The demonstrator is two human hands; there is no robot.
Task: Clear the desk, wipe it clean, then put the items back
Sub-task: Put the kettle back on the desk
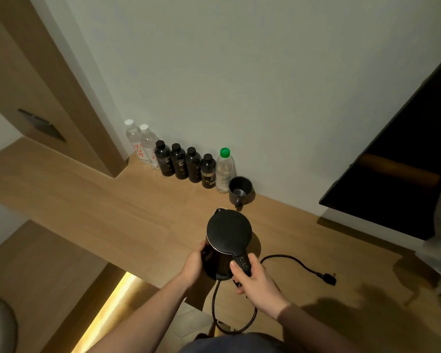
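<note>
A black electric kettle (228, 240) stands upright near the front edge of the wooden desk (112, 212), with its lid closed and its spout pointing away toward the wall. The left hand (194, 263) is cupped against the kettle's left side, fingers curled around the body. The right hand (252, 276) grips the kettle's handle (242, 263), with the thumb lying along its top and the fingers wrapped beneath. A black power cord (285, 258) runs from the kettle's base; one stretch loops down past the desk edge in front of the person, and the other curves to the right across the desk and ends in a plug (327, 277) lying flat on the wood. Behind the kettle, close to the wall, sits a dark mug (240, 191) with its handle turned toward the front; what lies inside it is too dim to make out, perhaps a spoon. To the mug's left, a row of bottles lines the wall: a clear bottle with a green cap (224, 170) just beside the mug, then four dark bottles (186, 163) with black caps, then two clear bottles with white caps (140, 143) at the corner. A black screen (397, 161) hangs on the wall at the right.
</note>
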